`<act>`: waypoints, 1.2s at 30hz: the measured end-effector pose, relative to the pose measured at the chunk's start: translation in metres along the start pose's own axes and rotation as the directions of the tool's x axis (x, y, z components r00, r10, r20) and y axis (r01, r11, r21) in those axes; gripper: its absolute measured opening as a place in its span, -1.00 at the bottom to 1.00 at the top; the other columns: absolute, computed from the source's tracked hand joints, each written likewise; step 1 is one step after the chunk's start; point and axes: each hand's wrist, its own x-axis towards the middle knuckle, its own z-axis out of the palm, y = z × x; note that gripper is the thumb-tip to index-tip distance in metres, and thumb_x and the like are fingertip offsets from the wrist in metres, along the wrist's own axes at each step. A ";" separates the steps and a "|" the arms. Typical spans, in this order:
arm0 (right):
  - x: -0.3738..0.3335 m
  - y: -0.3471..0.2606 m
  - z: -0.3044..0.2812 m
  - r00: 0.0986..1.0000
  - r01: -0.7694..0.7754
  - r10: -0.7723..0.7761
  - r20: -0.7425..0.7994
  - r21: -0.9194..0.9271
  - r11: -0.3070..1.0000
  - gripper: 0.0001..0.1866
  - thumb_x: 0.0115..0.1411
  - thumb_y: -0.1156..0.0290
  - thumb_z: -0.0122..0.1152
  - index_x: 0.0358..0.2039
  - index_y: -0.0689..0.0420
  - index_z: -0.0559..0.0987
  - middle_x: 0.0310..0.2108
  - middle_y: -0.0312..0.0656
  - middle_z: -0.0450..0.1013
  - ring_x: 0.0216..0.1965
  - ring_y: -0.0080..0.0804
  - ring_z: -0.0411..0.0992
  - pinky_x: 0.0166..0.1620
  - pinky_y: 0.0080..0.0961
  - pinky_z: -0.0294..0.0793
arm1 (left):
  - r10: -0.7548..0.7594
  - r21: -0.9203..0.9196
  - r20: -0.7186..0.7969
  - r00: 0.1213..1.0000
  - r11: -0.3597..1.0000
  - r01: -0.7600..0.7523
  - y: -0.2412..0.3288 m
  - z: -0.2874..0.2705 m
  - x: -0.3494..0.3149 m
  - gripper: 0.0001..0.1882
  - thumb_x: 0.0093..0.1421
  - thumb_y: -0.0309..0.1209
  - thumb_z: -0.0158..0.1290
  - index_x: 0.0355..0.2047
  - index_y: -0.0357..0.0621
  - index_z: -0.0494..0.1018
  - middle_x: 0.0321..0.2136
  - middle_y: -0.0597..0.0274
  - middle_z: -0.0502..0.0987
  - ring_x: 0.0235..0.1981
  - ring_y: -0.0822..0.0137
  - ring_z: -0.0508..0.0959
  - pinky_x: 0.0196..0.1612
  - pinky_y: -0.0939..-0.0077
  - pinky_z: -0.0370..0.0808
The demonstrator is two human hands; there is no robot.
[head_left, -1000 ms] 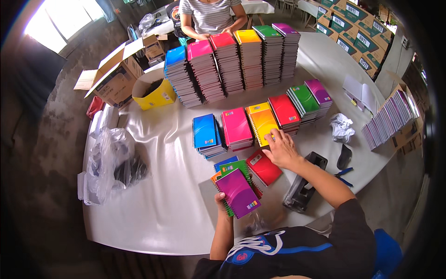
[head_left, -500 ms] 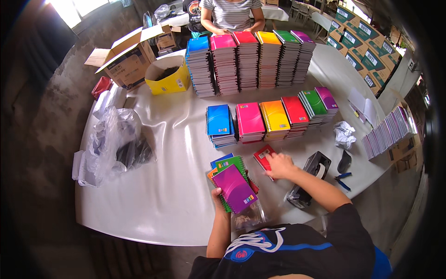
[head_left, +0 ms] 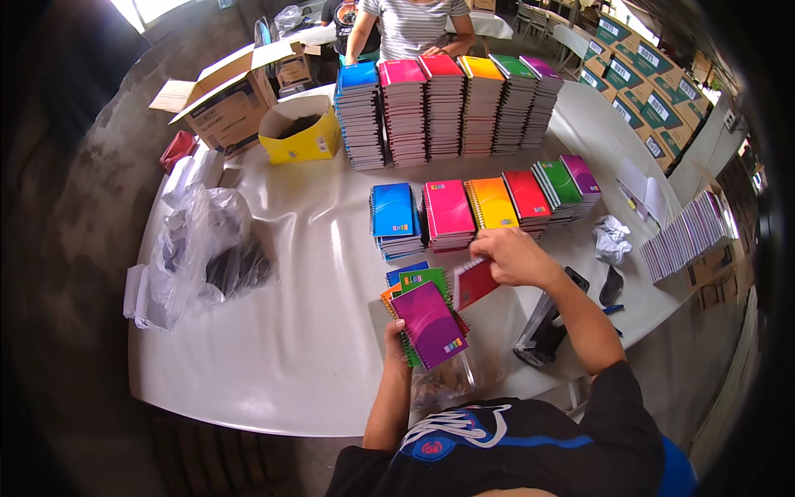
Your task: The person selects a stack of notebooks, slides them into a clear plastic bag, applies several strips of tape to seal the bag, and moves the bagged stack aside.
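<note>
My left hand (head_left: 397,340) is closed round a fanned bundle of spiral notebooks, with a purple notebook (head_left: 429,325) on top. Under it show a green notebook (head_left: 424,280), plus orange and blue ones. In my right hand (head_left: 509,255) a red notebook (head_left: 478,284) is gripped by its upper edge, tilted and raised beside the bundle. A front row of short stacks lies beyond my hands: blue (head_left: 392,209), pink (head_left: 448,205), yellow (head_left: 493,203), red (head_left: 527,195), green (head_left: 561,180) and purple (head_left: 581,174). Clear plastic bags (head_left: 447,381) lie below the bundle.
Taller notebook stacks (head_left: 443,108) stand behind, with a person (head_left: 414,29) beyond them. At left are a yellow box (head_left: 302,147), an open carton (head_left: 228,108) and crumpled plastic (head_left: 207,236). A black tape dispenser (head_left: 542,331), crumpled paper (head_left: 611,240) and a box of notebooks (head_left: 691,236) are at right.
My right hand has picked the red notebook up off the table and brought it up beside the bundle. The bundle has shifted slightly right. The person opposite has moved an arm to the blue stack.
</note>
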 end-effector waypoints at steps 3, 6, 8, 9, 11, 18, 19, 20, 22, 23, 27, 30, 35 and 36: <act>0.015 -0.005 -0.004 0.970 -0.200 0.050 0.238 0.662 0.722 -0.74 -0.10 0.56 0.01 -0.32 0.19 0.46 -0.42 -0.15 0.47 -0.35 -0.32 0.46 -0.30 -0.40 0.43 | 0.013 -0.015 0.082 0.997 1.000 -0.011 -0.009 -0.007 0.004 -0.18 -0.19 -0.15 0.17 0.08 -0.27 0.22 -0.04 -0.03 0.41 -0.06 0.08 0.47 0.04 0.21 0.43; 0.006 -0.009 0.030 0.967 -0.235 0.109 0.230 0.646 0.726 -0.65 -0.04 0.47 0.06 -0.17 0.20 0.37 -0.42 -0.10 0.49 -0.37 -0.41 0.49 -0.31 -0.46 0.47 | 0.054 -0.119 0.143 0.988 0.992 -0.037 -0.021 -0.012 -0.001 -0.09 -0.20 -0.04 0.18 0.14 -0.24 0.17 0.03 -0.04 0.35 0.01 0.05 0.42 0.09 0.14 0.38; -0.006 -0.013 0.036 0.843 -0.390 0.125 0.523 0.435 0.812 -0.41 0.01 0.26 0.22 0.05 0.15 0.29 -0.46 -0.10 0.49 -0.47 -0.37 0.52 -0.39 -0.47 0.49 | 0.039 -0.091 0.107 0.993 0.995 -0.030 -0.021 -0.012 -0.006 -0.07 -0.20 -0.02 0.18 0.15 -0.25 0.15 0.05 -0.06 0.34 0.02 0.03 0.41 0.10 0.11 0.36; -0.008 -0.009 0.033 0.832 -0.362 0.082 0.549 0.423 0.831 -0.32 -0.01 0.19 0.27 0.10 0.12 0.26 -0.48 -0.12 0.48 -0.47 -0.38 0.51 -0.38 -0.47 0.49 | 0.017 -0.015 0.052 0.999 1.000 -0.016 -0.017 -0.012 -0.008 -0.07 -0.19 -0.02 0.17 0.15 -0.26 0.15 0.05 -0.07 0.34 0.02 0.02 0.41 0.10 0.09 0.35; -0.008 0.009 0.026 0.872 -0.274 0.053 0.487 0.394 0.877 -0.17 -0.07 0.07 0.34 0.18 0.07 0.21 -0.48 -0.12 0.49 -0.43 -0.33 0.52 -0.33 -0.47 0.49 | -0.008 0.038 -0.001 1.000 0.999 0.008 -0.015 -0.008 -0.011 -0.11 -0.19 -0.07 0.17 0.13 -0.28 0.17 0.02 -0.07 0.36 -0.01 0.02 0.43 0.09 0.09 0.37; 0.009 0.140 0.082 0.928 -0.261 0.175 -0.330 -0.237 0.936 -0.48 0.02 0.48 0.19 0.06 0.04 0.41 -0.12 -0.13 0.47 -0.01 -0.12 0.38 0.10 -0.14 0.28 | -0.075 -0.040 -0.067 0.995 0.997 0.073 -0.027 0.000 -0.007 -0.24 -0.14 -0.20 0.16 0.07 -0.30 0.23 -0.07 -0.05 0.44 -0.09 0.03 0.49 0.05 0.12 0.43; 0.004 0.144 0.083 0.929 -0.260 0.181 -0.323 -0.222 0.940 -0.59 0.01 0.58 0.12 -0.06 0.07 0.51 -0.11 -0.13 0.48 -0.01 -0.21 0.40 0.10 -0.09 0.27 | -0.052 -0.016 -0.080 0.995 0.999 0.051 -0.026 0.003 -0.005 -0.25 -0.12 -0.21 0.17 0.07 -0.30 0.23 -0.07 -0.04 0.44 -0.08 0.03 0.49 0.05 0.12 0.42; 0.004 0.142 0.077 0.915 -0.247 0.176 -0.364 -0.159 0.956 -0.63 0.01 0.57 0.12 -0.10 0.09 0.53 -0.13 -0.13 0.49 -0.03 -0.23 0.42 0.09 -0.13 0.30 | -0.031 0.000 -0.103 0.994 1.000 0.031 -0.027 0.006 -0.001 -0.25 -0.11 -0.21 0.17 0.07 -0.29 0.22 -0.07 -0.04 0.44 -0.08 0.04 0.49 0.06 0.12 0.42; -0.003 0.131 0.067 0.889 -0.220 0.192 -0.417 -0.019 0.975 -0.71 0.01 0.55 0.14 -0.20 0.12 0.58 -0.17 -0.13 0.51 -0.08 -0.26 0.46 0.05 -0.20 0.36 | 0.001 0.023 -0.176 0.984 1.000 0.003 -0.031 0.009 -0.003 -0.26 -0.09 -0.20 0.19 0.07 -0.29 0.22 -0.07 -0.04 0.44 -0.07 0.05 0.48 0.07 0.12 0.41; -0.007 0.124 0.058 0.862 -0.169 0.197 -0.468 0.102 0.980 -0.76 0.00 0.53 0.16 -0.26 0.14 0.60 -0.23 -0.15 0.53 -0.17 -0.25 0.50 -0.04 -0.34 0.46 | -0.012 0.006 -0.163 0.986 1.000 0.013 -0.034 0.006 0.001 -0.26 -0.09 -0.19 0.19 0.07 -0.29 0.22 -0.07 -0.04 0.44 -0.07 0.05 0.48 0.07 0.12 0.41; -0.001 0.123 0.057 0.878 -0.261 0.266 -0.399 0.069 0.963 -0.74 -0.02 0.51 0.21 -0.25 0.09 0.61 -0.23 -0.17 0.53 -0.16 -0.26 0.49 -0.09 -0.41 0.49 | -0.071 -0.083 -0.117 0.991 0.995 0.062 -0.046 0.003 0.021 -0.26 -0.08 -0.18 0.20 0.07 -0.29 0.23 -0.07 -0.04 0.44 -0.07 0.06 0.49 0.06 0.12 0.43; -0.001 0.137 0.078 0.915 -0.148 0.172 -0.364 0.093 0.985 -0.72 -0.02 0.51 0.22 -0.23 0.07 0.60 -0.21 -0.16 0.52 -0.19 -0.24 0.50 -0.11 -0.41 0.51 | -0.084 -0.090 -0.077 0.994 0.993 0.077 -0.054 0.019 0.028 -0.27 -0.07 -0.18 0.21 0.06 -0.29 0.24 -0.08 -0.03 0.44 -0.09 0.07 0.50 0.04 0.13 0.45; -0.002 0.134 0.038 0.795 -0.318 0.541 -0.274 0.571 0.757 -0.80 0.02 0.44 0.29 -0.28 0.10 0.64 -0.37 -0.15 0.57 -0.35 -0.54 0.55 -0.24 -0.64 0.48 | -0.067 -0.090 -0.084 0.994 0.994 0.059 -0.059 0.016 0.030 -0.25 -0.09 -0.16 0.24 0.06 -0.28 0.24 -0.08 -0.02 0.45 -0.08 0.07 0.50 0.05 0.12 0.45; 0.001 0.134 0.034 0.741 -0.145 0.500 -0.448 0.620 0.771 -0.77 0.06 0.48 0.27 -0.22 0.09 0.62 -0.35 -0.14 0.57 -0.35 -0.56 0.53 -0.26 -0.66 0.47 | -0.072 -0.100 -0.075 0.995 0.993 0.065 -0.062 0.014 0.033 -0.21 -0.10 -0.13 0.26 0.07 -0.27 0.24 -0.07 -0.02 0.44 -0.06 0.06 0.49 0.06 0.11 0.44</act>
